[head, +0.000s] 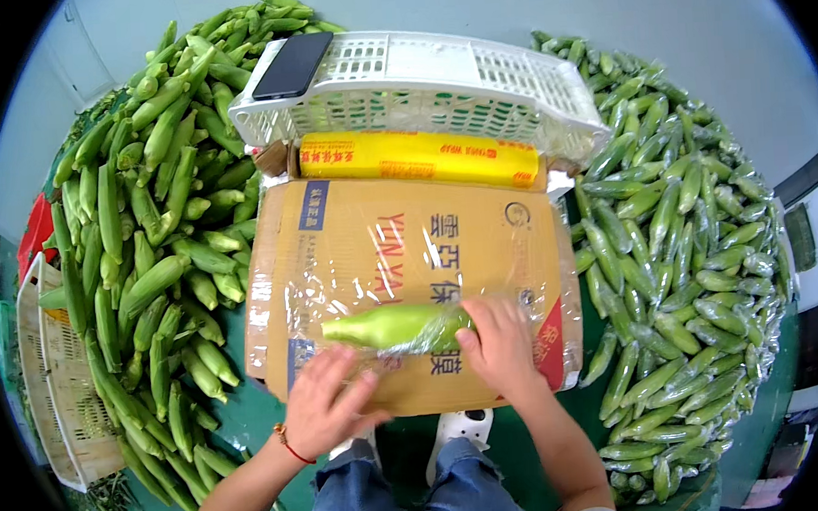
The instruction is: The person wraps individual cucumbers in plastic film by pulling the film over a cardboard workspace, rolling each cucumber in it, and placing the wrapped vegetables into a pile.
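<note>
An ear of corn in its green husk (399,327) lies crosswise over a film-covered cardboard box (354,258), with clear plastic film (440,327) bunched around its right part. My right hand (503,348) holds the ear's right end, thumb in front and fingers behind. Just below the ear's left end is my left hand (330,398), fingers apart and slightly blurred; whether its fingertips touch the film is unclear. At the box's far edge sits a roll of cling film in yellow printed wrapping (418,159).
Behind the roll, a white plastic crate (427,67) lies on its side with a black phone (293,66) on top. Unwrapped corn (164,220) is heaped at left, film-wrapped corn (679,241) at right. Another crate (62,385) stands far left. Green flooring (241,420) shows between.
</note>
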